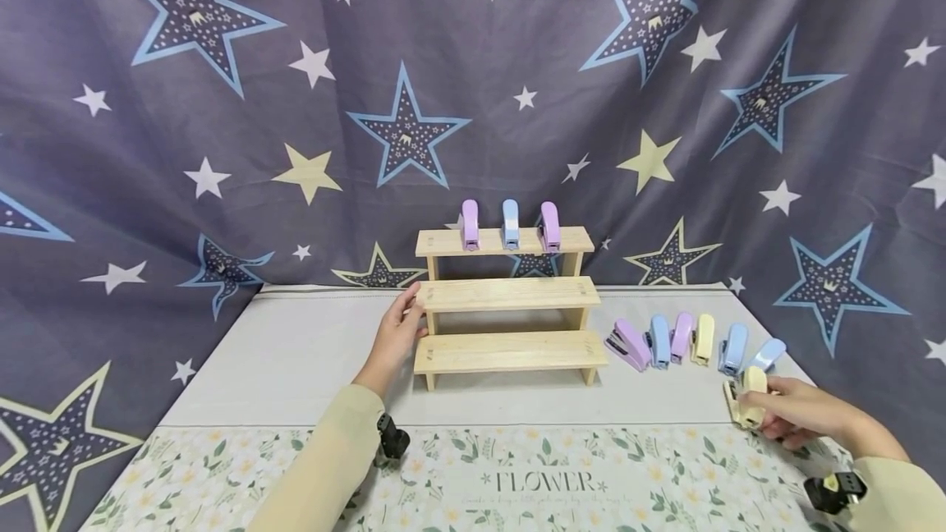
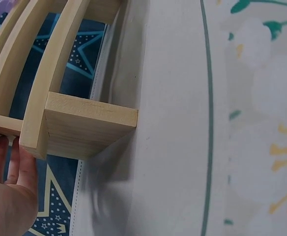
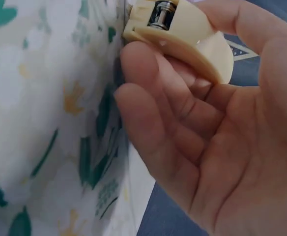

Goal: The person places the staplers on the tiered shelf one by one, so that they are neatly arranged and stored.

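A three-tier wooden display shelf (image 1: 510,294) stands on the table. My left hand (image 1: 395,339) grips the left end of its middle tier; the left wrist view shows its fingers (image 2: 28,169) against the board's end. At the right, my right hand (image 1: 805,413) pinches a pale yellow stapler (image 1: 752,401) between thumb and fingers, low over the table. In the right wrist view the stapler (image 3: 197,39) lies between the thumb and the fingertips, its metal part showing. Whether it touches the table, I cannot tell.
On the top tier stand a purple stapler (image 1: 470,224), a blue stapler (image 1: 511,224) and another purple stapler (image 1: 549,226). Right of the shelf, several purple, blue and yellow staplers (image 1: 704,339) form a row. A starred curtain (image 1: 473,105) hangs behind the table (image 1: 310,368).
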Available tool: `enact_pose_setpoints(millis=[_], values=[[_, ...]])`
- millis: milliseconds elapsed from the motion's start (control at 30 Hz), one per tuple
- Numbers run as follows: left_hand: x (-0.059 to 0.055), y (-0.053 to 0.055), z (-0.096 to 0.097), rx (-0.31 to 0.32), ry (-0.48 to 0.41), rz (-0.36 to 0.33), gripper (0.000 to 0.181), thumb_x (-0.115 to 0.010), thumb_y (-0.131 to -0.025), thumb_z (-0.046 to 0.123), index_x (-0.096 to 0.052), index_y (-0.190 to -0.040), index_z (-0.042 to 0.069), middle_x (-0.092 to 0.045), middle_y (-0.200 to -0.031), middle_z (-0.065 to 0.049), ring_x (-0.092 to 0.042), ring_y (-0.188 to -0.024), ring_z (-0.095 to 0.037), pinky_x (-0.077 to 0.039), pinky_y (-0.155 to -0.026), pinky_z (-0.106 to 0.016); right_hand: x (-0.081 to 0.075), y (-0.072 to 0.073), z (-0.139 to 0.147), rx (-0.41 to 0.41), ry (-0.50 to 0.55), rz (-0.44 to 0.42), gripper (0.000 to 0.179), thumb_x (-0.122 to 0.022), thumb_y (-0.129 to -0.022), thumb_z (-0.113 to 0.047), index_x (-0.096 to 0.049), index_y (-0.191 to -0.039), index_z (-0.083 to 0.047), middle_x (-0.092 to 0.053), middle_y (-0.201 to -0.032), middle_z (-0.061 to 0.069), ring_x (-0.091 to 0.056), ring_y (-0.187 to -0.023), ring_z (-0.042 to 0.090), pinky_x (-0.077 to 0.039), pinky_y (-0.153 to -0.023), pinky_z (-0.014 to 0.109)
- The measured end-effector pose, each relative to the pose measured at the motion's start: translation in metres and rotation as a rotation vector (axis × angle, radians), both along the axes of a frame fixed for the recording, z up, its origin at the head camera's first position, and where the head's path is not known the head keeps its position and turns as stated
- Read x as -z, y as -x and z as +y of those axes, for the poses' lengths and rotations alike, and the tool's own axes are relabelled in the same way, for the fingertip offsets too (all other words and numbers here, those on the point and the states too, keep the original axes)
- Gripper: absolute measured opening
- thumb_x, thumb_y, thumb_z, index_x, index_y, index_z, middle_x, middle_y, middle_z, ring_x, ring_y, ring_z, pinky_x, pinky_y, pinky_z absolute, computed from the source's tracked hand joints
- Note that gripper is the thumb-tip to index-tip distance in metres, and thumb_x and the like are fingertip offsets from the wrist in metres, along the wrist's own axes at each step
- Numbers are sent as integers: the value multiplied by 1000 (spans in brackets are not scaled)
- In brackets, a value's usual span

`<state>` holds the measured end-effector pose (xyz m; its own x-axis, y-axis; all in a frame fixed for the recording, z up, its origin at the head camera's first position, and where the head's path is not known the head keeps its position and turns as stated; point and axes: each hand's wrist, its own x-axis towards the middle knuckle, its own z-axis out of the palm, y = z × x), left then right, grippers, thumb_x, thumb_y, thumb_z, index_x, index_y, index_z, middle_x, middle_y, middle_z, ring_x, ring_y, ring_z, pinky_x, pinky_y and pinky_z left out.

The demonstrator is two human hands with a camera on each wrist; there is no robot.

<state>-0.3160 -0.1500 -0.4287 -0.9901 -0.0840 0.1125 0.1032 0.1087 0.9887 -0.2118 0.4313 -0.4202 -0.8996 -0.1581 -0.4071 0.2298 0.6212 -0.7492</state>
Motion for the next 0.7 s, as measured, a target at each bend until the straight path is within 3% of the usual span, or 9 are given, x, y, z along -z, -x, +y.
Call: enact_pose_setpoints(millis=[233,367,700], values=[[-1,-1,2,0,11,-5,48,-44,-107,20,-38,-155,15,-47,-138,-15,-53,-124,-30,-54,-95,-39,-12,2,-16,-91,-11,65,41,-54,-102,-30,-52,-120,7,-62,-76,8,-63,-68,20,-57,-54,33],[-1,-1,2,2,7,4,48,-44,-107,19,-39,-155,14,-47,-138,-16,-53,-123,-32,-54,-96,-40,-18,4,-29,-141,-39,175,44,-56,-103,-27,-51,-126,10,-63,-83,9,-64,-70,21,-57,-56,32],[-1,-1,0,13,-8,-1,49,-44,-108,22,-36,-156,13,-44,-140,-17,-51,-126,-33,-53,-99,-44,-41,17,-77,-269,-108,437,28,-62,-101,-29,-61,-114,-3,-69,-90,2,-65,-71,16,-55,-64,27]])
